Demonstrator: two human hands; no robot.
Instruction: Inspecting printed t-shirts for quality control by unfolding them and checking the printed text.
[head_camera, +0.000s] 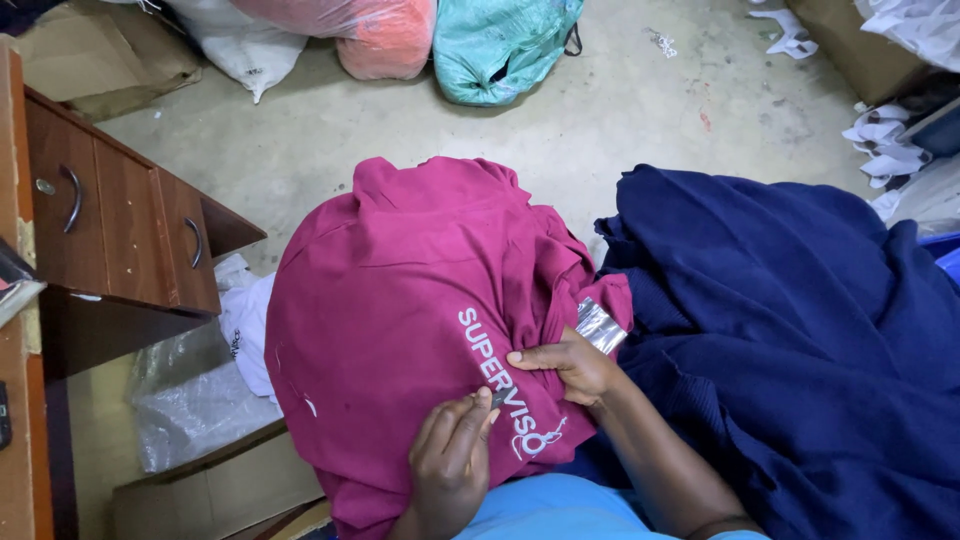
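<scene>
We look down on a magenta garment (400, 300) bunched over our lap, with white lettering stitched or printed along it, and both our hands working at that lettering. Our left hand (452, 462) comes up from below with its fingers (470, 415) pressed together around a small dark tool (498, 398), whose tip sits right at the white letters; we cannot tell exactly what kind of tool it is. Our right hand (572, 365) lies just beside it, its fingers pinching a fold of the magenta cloth and pulling it flat next to the lettering. A strip of silver reflective tape (600, 325) shows on the garment just above the right hand. We judge the cloth to be soft, light and floppy, so it will slide and wrinkle unless held taut; the best hold seems to be close to the letters, with a pinch on each side of the spot being worked. A heap of navy blue fabric (800, 330) lies touching the garment on the right. On the left stands a wooden cabinet (120, 230) with 2 curved handles, and on the concrete floor (620, 110) beyond rest stuffed plastic bags (500, 45) in teal, orange and white
</scene>
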